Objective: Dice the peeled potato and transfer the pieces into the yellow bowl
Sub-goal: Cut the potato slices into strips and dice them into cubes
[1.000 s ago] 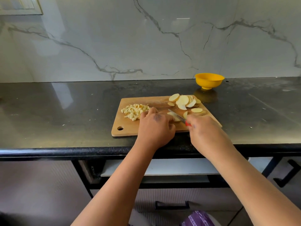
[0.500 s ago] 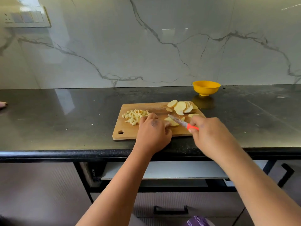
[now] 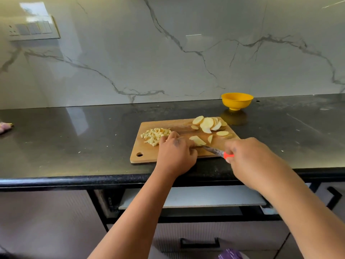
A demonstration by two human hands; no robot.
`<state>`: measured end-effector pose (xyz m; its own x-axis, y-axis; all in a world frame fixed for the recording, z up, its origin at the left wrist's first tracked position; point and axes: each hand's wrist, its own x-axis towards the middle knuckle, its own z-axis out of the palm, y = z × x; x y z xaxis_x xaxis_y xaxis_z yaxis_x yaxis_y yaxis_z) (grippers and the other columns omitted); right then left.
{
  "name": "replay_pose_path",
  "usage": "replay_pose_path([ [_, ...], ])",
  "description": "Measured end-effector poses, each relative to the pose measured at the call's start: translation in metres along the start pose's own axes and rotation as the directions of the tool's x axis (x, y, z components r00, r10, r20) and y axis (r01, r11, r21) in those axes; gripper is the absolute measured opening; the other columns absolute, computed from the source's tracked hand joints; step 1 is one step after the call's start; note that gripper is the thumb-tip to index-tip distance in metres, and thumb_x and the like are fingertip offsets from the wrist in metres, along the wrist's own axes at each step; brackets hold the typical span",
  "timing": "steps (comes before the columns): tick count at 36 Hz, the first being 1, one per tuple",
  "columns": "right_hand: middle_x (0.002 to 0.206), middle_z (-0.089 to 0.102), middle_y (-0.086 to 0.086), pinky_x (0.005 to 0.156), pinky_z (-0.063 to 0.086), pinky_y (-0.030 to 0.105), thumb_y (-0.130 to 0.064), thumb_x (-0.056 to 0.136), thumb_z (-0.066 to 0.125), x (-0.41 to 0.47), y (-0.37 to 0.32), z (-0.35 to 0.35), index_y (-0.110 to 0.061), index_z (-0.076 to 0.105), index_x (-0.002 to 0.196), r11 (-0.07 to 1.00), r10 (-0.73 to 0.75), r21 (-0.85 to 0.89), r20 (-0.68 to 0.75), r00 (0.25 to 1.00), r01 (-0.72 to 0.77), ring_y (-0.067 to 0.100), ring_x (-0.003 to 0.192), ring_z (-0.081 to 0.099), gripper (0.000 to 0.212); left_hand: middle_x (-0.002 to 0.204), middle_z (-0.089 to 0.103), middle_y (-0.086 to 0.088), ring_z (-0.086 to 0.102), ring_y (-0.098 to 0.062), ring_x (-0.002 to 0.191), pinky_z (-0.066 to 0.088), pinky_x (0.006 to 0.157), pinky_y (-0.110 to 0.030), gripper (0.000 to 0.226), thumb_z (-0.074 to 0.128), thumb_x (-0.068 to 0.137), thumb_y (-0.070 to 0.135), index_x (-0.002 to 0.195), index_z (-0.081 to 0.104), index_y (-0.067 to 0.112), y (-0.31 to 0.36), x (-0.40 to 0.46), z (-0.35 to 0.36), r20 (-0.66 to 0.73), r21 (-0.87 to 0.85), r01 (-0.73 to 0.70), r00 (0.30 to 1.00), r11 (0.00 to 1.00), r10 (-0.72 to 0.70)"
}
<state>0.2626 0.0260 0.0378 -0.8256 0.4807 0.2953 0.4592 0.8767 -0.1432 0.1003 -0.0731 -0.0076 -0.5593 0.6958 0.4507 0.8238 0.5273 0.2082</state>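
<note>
A wooden cutting board (image 3: 149, 154) lies on the black counter. A pile of diced potato (image 3: 154, 135) sits at its left, and a fan of round potato slices (image 3: 210, 124) at its far right. My left hand (image 3: 176, 152) presses down on a stack of potato slices (image 3: 197, 140) in the board's middle. My right hand (image 3: 248, 157) grips a knife with a red handle (image 3: 228, 156); its blade (image 3: 212, 150) points left and touches the held slices. The yellow bowl (image 3: 237, 101) stands behind the board's right end; its inside is hidden.
The black counter (image 3: 74, 139) runs to a marble wall. A pinkish cloth (image 3: 4, 126) lies at the far left edge. A switch plate (image 3: 31, 28) is on the wall at upper left. Below the counter are a partly open drawer (image 3: 192, 199) and cabinet handles.
The view has tilted up and the board sits lower in frame. My right hand has drawn the knife back toward me, lower against the held slices. My left hand stays on them.
</note>
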Motion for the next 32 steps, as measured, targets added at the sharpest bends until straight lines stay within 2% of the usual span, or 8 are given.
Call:
replay_pose_path([
  [3,0.079,0.052,-0.002,0.049,0.033,0.021,-0.023,0.098,0.052,0.001,0.008,-0.010,-0.020,0.059,0.103,1.000,0.009,0.002,0.058,0.998,-0.009,0.010,0.065,0.049,0.009,0.099,0.067,0.003,0.042,-0.018,0.117,0.030,0.096,-0.037,0.031,0.045,0.093,0.029,0.107,0.072,0.026,-0.001,-0.001,0.001,-0.006,-0.032,-0.008,1.000,0.999,0.007],
  [7,0.073,0.050,-0.004,0.046,0.032,0.024,-0.026,0.098,0.053,0.006,0.002,-0.001,-0.020,0.058,0.100,0.994,-0.058,0.091,-0.120,0.991,0.069,0.006,0.059,0.045,0.008,0.103,0.068,0.005,0.042,-0.017,0.120,0.031,0.099,-0.040,0.027,0.050,0.093,0.029,0.105,0.074,0.026,-0.004,-0.001,0.003,-0.084,-0.058,-0.008,0.996,0.998,0.003],
  [13,0.087,0.056,-0.002,0.052,0.035,0.019,-0.018,0.098,0.053,0.012,-0.010,0.019,-0.019,0.054,0.098,0.997,-0.037,0.067,-0.001,0.999,0.037,0.011,0.072,0.053,0.002,0.090,0.067,0.005,0.043,-0.017,0.108,0.028,0.094,-0.038,0.029,0.048,0.089,0.028,0.099,0.075,0.026,-0.003,-0.001,0.006,-0.088,-0.020,-0.006,0.996,1.000,0.004],
  [18,0.072,0.049,-0.001,0.046,0.028,0.024,-0.009,0.099,0.035,0.006,-0.027,0.024,-0.020,0.042,0.088,0.999,-0.036,0.018,-0.024,0.999,0.036,0.011,0.058,0.045,0.016,0.083,0.063,0.005,0.045,-0.017,0.103,0.028,0.088,-0.037,0.026,0.044,0.084,0.030,0.084,0.070,0.025,-0.005,0.000,0.008,-0.109,0.016,-0.024,0.994,1.000,0.026],
  [22,0.065,0.043,-0.002,0.042,0.024,0.024,-0.002,0.096,0.039,0.004,-0.045,0.029,-0.018,0.039,0.089,0.996,-0.053,-0.070,0.034,0.998,0.055,0.011,0.052,0.040,0.017,0.077,0.060,0.008,0.044,-0.018,0.097,0.028,0.084,-0.037,0.024,0.046,0.088,0.036,0.077,0.064,0.025,-0.004,0.002,0.010,-0.116,0.077,-0.010,0.993,0.997,0.019],
  [26,0.070,0.042,-0.001,0.045,0.026,0.023,0.000,0.094,0.040,0.000,-0.041,0.010,-0.018,0.038,0.083,0.995,-0.025,-0.094,0.130,0.991,0.037,0.011,0.055,0.038,0.021,0.075,0.061,0.007,0.046,-0.019,0.098,0.031,0.087,-0.038,0.024,0.046,0.088,0.034,0.076,0.064,0.024,-0.002,0.000,0.009,-0.115,0.071,-0.012,0.993,0.997,0.020],
  [29,0.072,0.038,-0.002,0.054,0.033,0.022,-0.003,0.094,0.046,-0.003,-0.028,-0.007,-0.016,0.038,0.076,0.994,0.046,-0.103,0.231,0.972,-0.023,0.010,0.058,0.036,0.024,0.084,0.066,0.006,0.045,-0.018,0.104,0.031,0.094,-0.039,0.026,0.045,0.090,0.033,0.088,0.070,0.025,-0.001,0.000,0.004,-0.098,0.063,-0.016,0.995,0.998,0.022],
  [32,0.084,0.051,-0.001,0.063,0.037,0.024,-0.018,0.098,0.050,-0.003,-0.008,-0.017,-0.017,0.051,0.096,0.999,0.028,-0.026,0.161,0.987,-0.024,0.016,0.072,0.047,0.002,0.089,0.066,0.006,0.043,-0.017,0.106,0.028,0.093,-0.038,0.026,0.046,0.092,0.031,0.093,0.071,0.024,-0.001,0.000,0.003,-0.082,0.058,-0.007,0.997,0.998,0.012],
])
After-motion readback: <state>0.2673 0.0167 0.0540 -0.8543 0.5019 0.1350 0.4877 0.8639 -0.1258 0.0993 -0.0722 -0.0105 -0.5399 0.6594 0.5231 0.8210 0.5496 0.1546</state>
